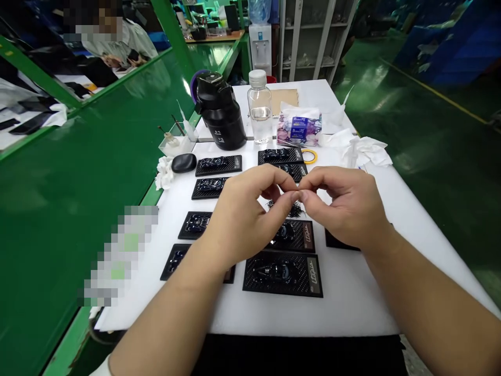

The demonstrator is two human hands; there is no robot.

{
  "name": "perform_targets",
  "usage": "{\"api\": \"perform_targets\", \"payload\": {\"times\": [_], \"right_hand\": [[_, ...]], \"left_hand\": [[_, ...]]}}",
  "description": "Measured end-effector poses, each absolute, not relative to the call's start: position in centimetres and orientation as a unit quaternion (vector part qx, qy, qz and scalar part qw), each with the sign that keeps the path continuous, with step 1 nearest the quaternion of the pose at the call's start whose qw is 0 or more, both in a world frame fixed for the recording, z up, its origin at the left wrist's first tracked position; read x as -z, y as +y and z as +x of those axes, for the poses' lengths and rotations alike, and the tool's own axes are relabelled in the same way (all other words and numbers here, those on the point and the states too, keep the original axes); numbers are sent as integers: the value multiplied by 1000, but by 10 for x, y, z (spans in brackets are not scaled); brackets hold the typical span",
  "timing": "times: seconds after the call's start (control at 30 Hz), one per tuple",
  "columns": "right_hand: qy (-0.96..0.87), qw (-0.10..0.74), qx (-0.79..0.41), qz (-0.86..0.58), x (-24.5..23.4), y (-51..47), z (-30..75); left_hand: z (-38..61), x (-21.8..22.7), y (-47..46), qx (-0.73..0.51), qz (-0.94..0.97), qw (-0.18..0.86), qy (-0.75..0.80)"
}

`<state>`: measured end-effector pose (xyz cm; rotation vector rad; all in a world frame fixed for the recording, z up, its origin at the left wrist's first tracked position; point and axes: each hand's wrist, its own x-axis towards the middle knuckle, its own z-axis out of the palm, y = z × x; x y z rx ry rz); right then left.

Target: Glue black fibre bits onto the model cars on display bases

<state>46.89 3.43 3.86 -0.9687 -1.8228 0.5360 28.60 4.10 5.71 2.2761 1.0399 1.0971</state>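
Black base (303, 284) lettered "Utopia" lies nearer than the pinched fingers (284, 205).

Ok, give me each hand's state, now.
Left hand: pinched closed; any small thing held cannot be made out.
Right hand: also pinched closed; whether it holds anything cannot be told.

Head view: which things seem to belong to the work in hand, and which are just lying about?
Likely part of the work:
dark glossy model cars
black rectangular bases under them
loose pile of thin black pieces, near the pinching left hand and right hand

Probably just lying about:
large black lidded jug
clear plastic bottle
floral-printed tissue pack
crumpled white tissues
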Motion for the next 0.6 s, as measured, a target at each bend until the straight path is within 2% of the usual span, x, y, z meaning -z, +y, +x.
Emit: {"api": "perform_targets", "payload": {"times": [0.23,0.37,0.43,0.6], "right_hand": [[-787,466,-160,-371,-38,35,467],[-789,478,-133,-362,-40,32,465],[-770,479,-198,-372,-40,31,465],[-684,458,-444,-353,-35,36,468]], "left_hand": [[283,-52,41,-297,837,269,373],[284,-52,39,-301,823,323,357],[283,-54,37,-303,817,341,352],[282,-57,36,-297,817,355,344]]}}
